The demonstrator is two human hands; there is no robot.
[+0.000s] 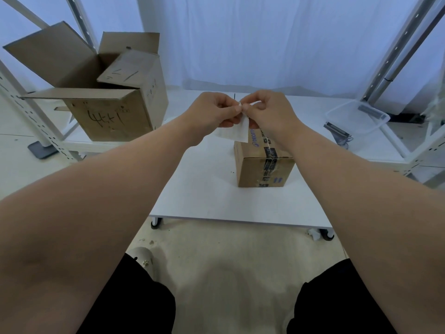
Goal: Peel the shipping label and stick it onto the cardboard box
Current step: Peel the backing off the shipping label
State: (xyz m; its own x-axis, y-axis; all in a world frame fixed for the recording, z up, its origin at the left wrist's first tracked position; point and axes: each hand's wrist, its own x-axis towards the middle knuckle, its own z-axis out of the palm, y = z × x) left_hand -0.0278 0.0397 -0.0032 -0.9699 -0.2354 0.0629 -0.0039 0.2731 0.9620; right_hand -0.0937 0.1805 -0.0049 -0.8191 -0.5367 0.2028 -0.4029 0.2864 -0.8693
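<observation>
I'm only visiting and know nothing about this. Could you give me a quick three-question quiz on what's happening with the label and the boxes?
1. True or false: the shipping label is already stuck on the small taped box.
2. Where do the left hand and right hand meet? A) pinching the label's top edge B) inside a box C) flat on the table
3. Fill in: the large box at the left has its flaps ____.

Key: 1 false; 2 A; 3 open.

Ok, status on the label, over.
Left hand, right hand both pinch shipping label, held over cardboard box. Label not yet stuck. Nothing seen blocking box.
</observation>
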